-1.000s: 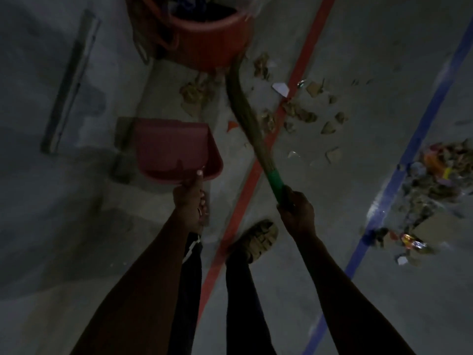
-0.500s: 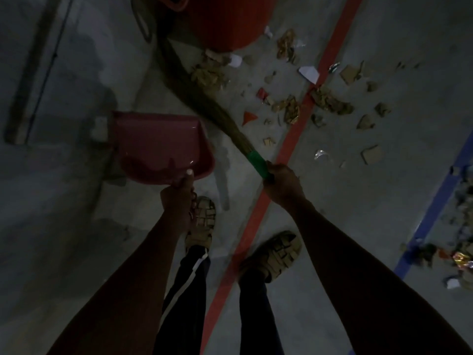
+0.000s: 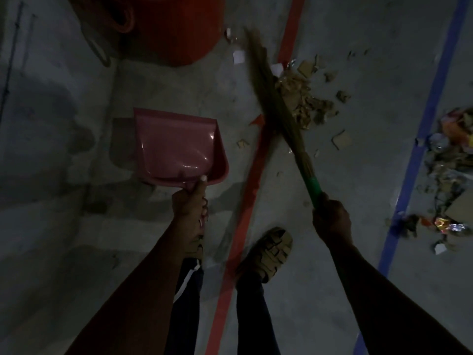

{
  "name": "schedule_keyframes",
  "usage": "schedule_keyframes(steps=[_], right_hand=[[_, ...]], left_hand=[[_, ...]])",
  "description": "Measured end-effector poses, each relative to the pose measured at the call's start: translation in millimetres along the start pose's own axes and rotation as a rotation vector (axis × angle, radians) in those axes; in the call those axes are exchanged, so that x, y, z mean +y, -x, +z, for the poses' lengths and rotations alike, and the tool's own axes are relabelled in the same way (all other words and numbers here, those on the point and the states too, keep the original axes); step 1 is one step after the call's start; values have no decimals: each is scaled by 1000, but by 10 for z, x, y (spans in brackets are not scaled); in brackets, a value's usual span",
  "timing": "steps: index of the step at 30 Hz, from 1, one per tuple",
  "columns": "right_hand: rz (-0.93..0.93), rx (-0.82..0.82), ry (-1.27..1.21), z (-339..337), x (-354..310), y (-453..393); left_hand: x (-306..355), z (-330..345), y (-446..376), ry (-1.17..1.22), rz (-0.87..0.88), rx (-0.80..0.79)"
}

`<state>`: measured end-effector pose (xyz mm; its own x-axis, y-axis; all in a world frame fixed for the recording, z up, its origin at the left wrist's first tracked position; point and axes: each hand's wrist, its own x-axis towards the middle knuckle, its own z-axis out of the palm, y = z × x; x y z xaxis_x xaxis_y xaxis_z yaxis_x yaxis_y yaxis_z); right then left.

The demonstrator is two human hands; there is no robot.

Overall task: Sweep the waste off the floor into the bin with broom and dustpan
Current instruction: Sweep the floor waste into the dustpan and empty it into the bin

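Left hand (image 3: 190,203) gripping pink dustpan (image 3: 176,147) by its handle. Right hand (image 3: 331,219) clutching broom (image 3: 284,114), bristles against cardboard scraps (image 3: 304,101) near red bin (image 3: 176,26).

Dim and murky throughout; glinting faintly on the dustpan (image 3: 179,147), blurring along the broom (image 3: 276,103), bending straight floor lines at the edges.

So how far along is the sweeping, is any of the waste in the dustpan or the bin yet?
Nothing looks collected: the pink plastic dustpan, held by the left hand, looks empty. In hand: the right hand grips the green-handled straw broom, its bristles against a heap of brown cardboard scraps. Left: that heap, stray bits near the red floor line, the mixed litter pile beyond the blue line, then tipping into the red bin.
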<state>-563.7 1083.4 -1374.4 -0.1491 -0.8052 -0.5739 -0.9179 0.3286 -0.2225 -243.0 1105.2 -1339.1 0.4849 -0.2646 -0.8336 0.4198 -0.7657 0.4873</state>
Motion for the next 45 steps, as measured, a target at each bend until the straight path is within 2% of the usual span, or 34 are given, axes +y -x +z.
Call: schedule_keyframes(steps=[6,11,15,19,22,25,31,39,42,45], right_hand=[[-52,148,-99,-39,238,450],[-149,159,-267,-17,-20,458],[-224,78,-414,27,-605,109],[-260,-62,-428,-47,-1390,-358],[-129,-213,-424,-94,-1814,-676],[11,-224,-437,-97,-1927,-846],[245,-142,-564,-55,-1415,-783],[591,72,-774,-168,-381,-462],[659,147,-719,-280,-68,-278],[625,248,-541,-364,178,-50]], left_hand=[[-47,-54,-27,-18,-37,3],[30,-36,-85,-5,-10,3],[134,-36,-187,-5,10,4],[212,-90,-309,-4,9,-16],[272,-144,-349,-18,25,-20],[312,-187,-346,-80,44,-30],[350,-162,-296,-247,94,-76],[326,-2,-243,-256,109,-159],[293,29,-149,-251,114,-178],[248,-13,-47,-263,120,-214]])
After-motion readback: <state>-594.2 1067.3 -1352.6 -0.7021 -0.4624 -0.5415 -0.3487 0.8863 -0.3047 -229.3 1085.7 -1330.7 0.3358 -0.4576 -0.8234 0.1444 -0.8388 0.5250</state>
